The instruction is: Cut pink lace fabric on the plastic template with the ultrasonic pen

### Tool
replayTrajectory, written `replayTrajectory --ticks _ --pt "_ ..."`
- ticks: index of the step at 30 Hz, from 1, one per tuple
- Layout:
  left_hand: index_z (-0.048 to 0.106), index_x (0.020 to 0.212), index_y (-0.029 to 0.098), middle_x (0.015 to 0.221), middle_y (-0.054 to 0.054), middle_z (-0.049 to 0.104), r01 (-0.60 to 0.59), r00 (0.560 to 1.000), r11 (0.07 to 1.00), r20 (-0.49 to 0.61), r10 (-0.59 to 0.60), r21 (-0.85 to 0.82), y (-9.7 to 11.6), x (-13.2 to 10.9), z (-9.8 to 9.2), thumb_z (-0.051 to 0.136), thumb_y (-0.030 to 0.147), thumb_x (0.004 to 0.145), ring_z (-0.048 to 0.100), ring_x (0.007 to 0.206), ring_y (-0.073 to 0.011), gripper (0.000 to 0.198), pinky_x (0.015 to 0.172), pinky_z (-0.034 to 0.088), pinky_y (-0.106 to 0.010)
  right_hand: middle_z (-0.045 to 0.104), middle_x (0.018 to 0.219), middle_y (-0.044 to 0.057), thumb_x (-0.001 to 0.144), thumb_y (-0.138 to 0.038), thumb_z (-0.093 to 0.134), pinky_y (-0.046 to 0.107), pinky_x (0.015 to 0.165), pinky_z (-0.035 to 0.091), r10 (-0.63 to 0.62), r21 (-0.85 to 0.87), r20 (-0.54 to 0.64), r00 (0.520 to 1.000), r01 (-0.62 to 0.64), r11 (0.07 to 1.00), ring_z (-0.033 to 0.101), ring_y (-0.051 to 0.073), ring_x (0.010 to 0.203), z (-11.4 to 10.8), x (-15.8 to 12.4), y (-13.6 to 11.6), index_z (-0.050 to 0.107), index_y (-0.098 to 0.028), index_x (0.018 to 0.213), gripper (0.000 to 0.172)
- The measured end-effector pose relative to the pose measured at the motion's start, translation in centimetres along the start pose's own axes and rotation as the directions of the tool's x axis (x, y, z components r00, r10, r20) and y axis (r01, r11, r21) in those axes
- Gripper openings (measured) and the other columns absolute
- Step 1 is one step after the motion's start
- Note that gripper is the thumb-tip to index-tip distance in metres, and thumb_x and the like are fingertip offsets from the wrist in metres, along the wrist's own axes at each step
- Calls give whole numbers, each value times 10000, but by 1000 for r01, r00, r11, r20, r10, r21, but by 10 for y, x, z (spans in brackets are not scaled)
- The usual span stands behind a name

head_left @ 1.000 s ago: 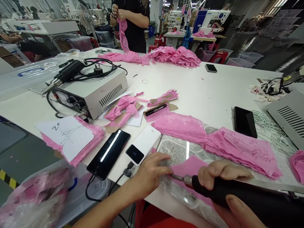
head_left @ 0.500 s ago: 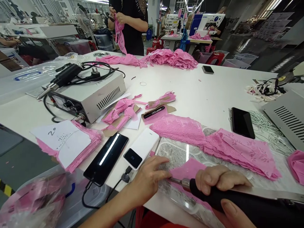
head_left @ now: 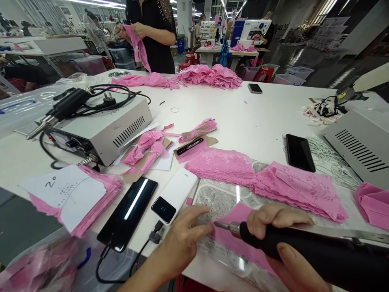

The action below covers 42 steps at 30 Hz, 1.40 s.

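Observation:
A black-handled tool with a pointed metal tip lies across the lower right, and my right hand is wrapped round its handle. The tip rests over a pink fabric piece on a clear, grey-patterned plate. My left hand has its fingers spread, with the index fingertip at the left edge of that piece, close to the metal tip. Just behind lie layered pink lace pieces and a folded pink stack.
A white power bank and a black phone lie left of my hand. Farther left are a paper-topped fabric stack and a grey control box. Another phone lies right. A person holds pink fabric across the table.
The view has shifted, so most table items appear farther left. The tool tip has moved slightly away from my left fingertip. My right hand keeps its grip.

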<state>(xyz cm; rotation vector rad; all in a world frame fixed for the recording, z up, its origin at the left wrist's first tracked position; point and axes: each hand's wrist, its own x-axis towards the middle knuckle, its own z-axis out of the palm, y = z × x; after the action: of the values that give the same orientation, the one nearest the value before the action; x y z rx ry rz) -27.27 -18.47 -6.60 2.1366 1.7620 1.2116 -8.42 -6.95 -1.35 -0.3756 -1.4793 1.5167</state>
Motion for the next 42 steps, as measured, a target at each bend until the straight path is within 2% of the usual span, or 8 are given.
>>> replayTrajectory --ticks 7,20,24,28,31,34,38,42 --pt "699 956 169 1182 -121 645 -17 1000 999 1 17 40 2 4 0 374 -56 877 630 1102 -196 403 859 589 -325 528 890 23 895 -310 601 346 673 537 -5 -3 19 1000 5 1000 544 157 721 -1 -3 10 576 -278 1008 120" --pt "685 963 171 1187 -117 636 -37 999 997 -4 38 66 -1 2 2 380 -93 825 624 1116 -197 426 886 583 -322 538 893 17 907 -300 588 345 660 535 -12 17 45 999 12 1000 553 153 721 -1 1 10 560 -280 1005 104" --pt "672 1059 190 1194 -115 644 -52 998 994 -18 54 92 -3 2 1 360 -97 826 625 1132 -180 484 871 590 -287 535 879 5 873 -297 637 324 626 541 -55 16 -106 993 57 998 566 132 675 -15 16 0 605 -257 964 104" --pt "648 1165 177 1211 -134 641 -108 994 979 -9 111 174 -4 3 0 403 -44 852 618 1152 -196 455 908 582 -319 552 845 4 785 -235 681 321 622 542 -147 -51 -336 930 138 989 570 121 635 -49 31 -8 657 -217 853 74" --pt "644 1193 176 1231 -139 627 -126 992 966 2 129 225 -4 4 -1 435 16 882 595 1185 -202 408 939 565 -322 562 836 7 751 -218 679 323 624 538 -151 -77 -417 896 130 988 565 119 622 -67 34 -5 669 -217 808 58" --pt "647 1198 189 1240 -136 619 -136 990 955 18 136 262 -4 6 -1 464 92 931 592 1181 -200 337 930 564 -310 572 855 10 764 -229 673 321 641 540 -118 -42 -427 897 111 993 577 119 637 -70 31 2 669 -225 827 63" --pt "657 1184 198 1251 -135 617 -165 986 938 37 161 304 -3 8 -2 472 184 983 591 1175 -211 274 908 567 -320 571 891 6 794 -256 676 310 645 544 -94 -6 -363 927 99 995 591 117 653 -60 28 9 658 -230 875 87" --pt "669 1157 178 1222 -126 656 -214 976 914 50 210 345 2 15 0 483 145 980 612 1131 -219 259 894 548 -334 573 923 5 815 -262 675 308 637 542 -87 15 -328 941 97 995 593 116 659 -56 31 11 652 -237 899 91"
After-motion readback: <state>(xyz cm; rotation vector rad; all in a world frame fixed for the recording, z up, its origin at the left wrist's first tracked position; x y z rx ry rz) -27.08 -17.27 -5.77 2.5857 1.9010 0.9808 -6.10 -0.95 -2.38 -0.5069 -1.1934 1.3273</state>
